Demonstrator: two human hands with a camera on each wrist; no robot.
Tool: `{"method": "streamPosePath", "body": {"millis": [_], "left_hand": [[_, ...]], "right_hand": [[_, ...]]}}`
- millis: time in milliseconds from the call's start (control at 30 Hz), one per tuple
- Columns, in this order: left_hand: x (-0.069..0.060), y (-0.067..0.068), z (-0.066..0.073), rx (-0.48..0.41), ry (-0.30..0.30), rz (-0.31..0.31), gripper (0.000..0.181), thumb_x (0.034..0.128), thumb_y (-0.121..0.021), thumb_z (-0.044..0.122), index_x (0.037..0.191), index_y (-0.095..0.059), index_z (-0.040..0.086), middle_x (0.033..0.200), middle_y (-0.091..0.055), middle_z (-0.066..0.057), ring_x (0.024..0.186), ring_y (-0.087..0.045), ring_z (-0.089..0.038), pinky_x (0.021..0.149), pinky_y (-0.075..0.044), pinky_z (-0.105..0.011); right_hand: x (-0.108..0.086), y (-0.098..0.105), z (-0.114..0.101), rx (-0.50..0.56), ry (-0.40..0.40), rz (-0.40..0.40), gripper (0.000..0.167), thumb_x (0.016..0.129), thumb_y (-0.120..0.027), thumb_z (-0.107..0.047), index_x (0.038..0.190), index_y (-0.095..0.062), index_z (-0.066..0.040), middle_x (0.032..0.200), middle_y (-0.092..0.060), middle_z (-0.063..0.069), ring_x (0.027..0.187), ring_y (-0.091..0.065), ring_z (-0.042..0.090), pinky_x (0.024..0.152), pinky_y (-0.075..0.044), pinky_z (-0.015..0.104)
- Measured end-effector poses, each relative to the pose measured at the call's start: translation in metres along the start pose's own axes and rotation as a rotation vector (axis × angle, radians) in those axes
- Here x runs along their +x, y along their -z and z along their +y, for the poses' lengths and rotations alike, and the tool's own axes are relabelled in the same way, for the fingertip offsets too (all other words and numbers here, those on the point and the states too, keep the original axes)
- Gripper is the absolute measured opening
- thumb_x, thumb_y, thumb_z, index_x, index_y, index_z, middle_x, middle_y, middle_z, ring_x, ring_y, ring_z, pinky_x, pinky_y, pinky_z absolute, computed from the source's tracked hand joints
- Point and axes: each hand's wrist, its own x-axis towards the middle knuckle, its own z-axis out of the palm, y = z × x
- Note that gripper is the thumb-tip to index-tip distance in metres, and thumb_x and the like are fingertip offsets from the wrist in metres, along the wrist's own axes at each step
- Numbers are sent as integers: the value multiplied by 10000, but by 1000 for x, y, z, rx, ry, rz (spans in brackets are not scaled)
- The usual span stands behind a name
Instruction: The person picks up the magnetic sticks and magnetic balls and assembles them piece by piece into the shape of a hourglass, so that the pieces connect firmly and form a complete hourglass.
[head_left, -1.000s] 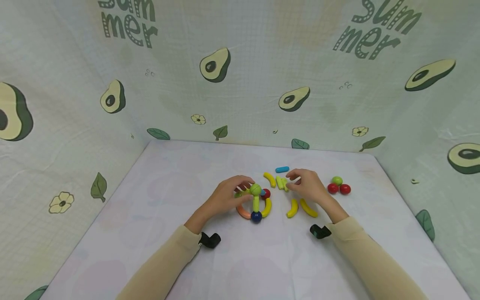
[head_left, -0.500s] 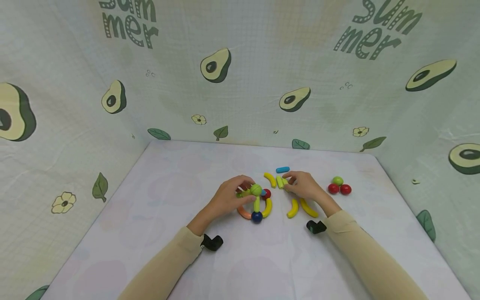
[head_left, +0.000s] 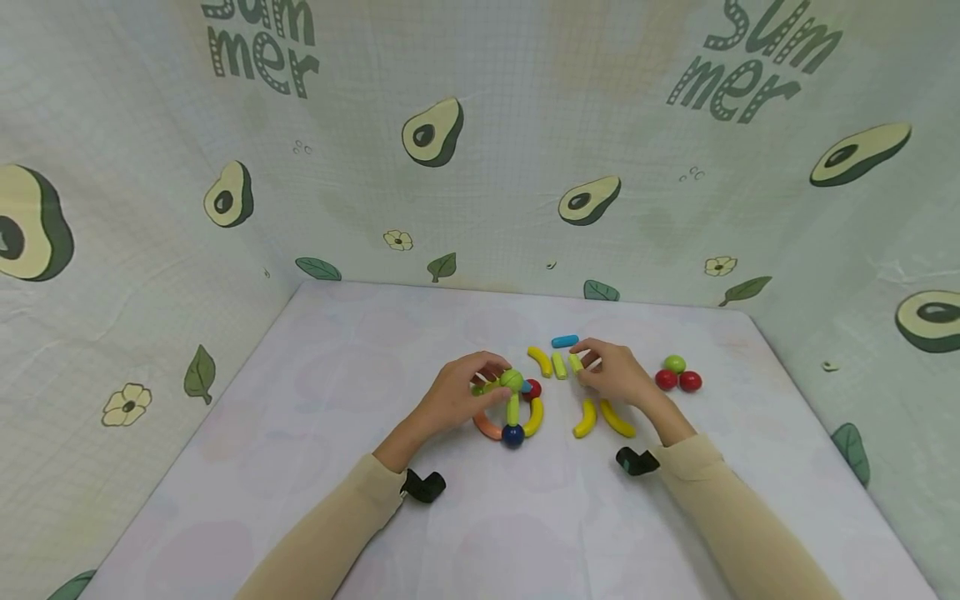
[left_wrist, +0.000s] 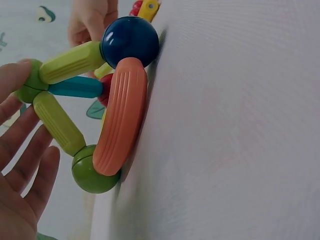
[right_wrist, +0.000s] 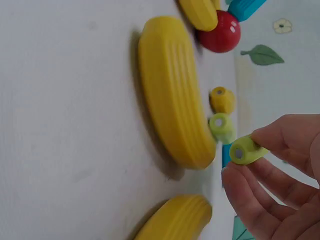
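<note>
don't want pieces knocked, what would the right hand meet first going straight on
Probably the green stick lying on the table, though the right hand may pass above it; depth is unclear.

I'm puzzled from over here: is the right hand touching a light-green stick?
Touching: the right wrist view shows the right hand pinching a light-green stick between thumb and fingers.

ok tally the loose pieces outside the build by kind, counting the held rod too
Yellow curved rods: 3
Light green straight rods, one in the right hand: 2
Blue straight rod: 1
Red balls: 2
Green ball: 1
Total: 9
</note>
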Motion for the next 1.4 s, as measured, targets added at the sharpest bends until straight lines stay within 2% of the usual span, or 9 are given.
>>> {"method": "streamPosePath", "body": {"millis": [233,400,667,800,900,1100,1400], "left_hand": [[1,0,-2,-30,0,6,310,997,-771,285,1275,-692,172,1164,-724,82,1054,-677,-95,903,-596,-331],[2,0,-3,-44,-4,6,290,1004,-765,294,1261,-697,177,1160,-725,91,1049,-680,-88,898,-600,-338],[1,2,-3,-99,6,25,261,998,-773,287,1229,-724,174,1162,-736,84,1039,-690,-98,905,-605,-344],[1,2,-3,-117,10,37,241,995,-779,293,1207,-738,185,1144,-742,90,1017,-695,-89,900,-606,-334],[2,3,-3,-121,6,44,244,989,-787,305,1198,-746,187,1140,-747,88,1006,-698,-87,893,-607,-331],[2,3,-4,-113,-6,57,235,978,-801,296,1177,-760,179,1123,-757,88,981,-703,-78,879,-606,-313],[2,5,-3,-103,-1,73,210,979,-800,287,1158,-778,181,1110,-763,102,968,-698,-70,868,-606,-303]], "right_hand": [[-11,0,-28,105,140,120,380,984,-739,-87,1356,-666,-77,1160,-735,156,978,-719,291,828,-627,432],[-17,-3,-51,182,186,161,374,983,-759,-89,1342,-660,-125,1162,-737,111,1003,-739,261,874,-632,439],[-19,-11,-79,288,284,223,366,974,-789,-115,1317,-662,-119,1134,-747,87,981,-745,229,893,-630,441],[-19,-15,-86,320,324,242,361,960,-805,-112,1295,-670,-126,1103,-749,71,948,-744,209,875,-630,392],[-19,-18,-88,343,353,243,354,955,-806,-87,1280,-668,-112,1096,-746,76,932,-748,211,863,-635,400],[-19,-22,-92,336,390,238,347,955,-798,-64,1274,-662,-89,1100,-745,84,939,-755,216,856,-638,448],[-18,-27,-95,310,420,252,336,946,-803,-50,1249,-660,-82,1062,-752,62,928,-754,196,838,-643,398]]}}
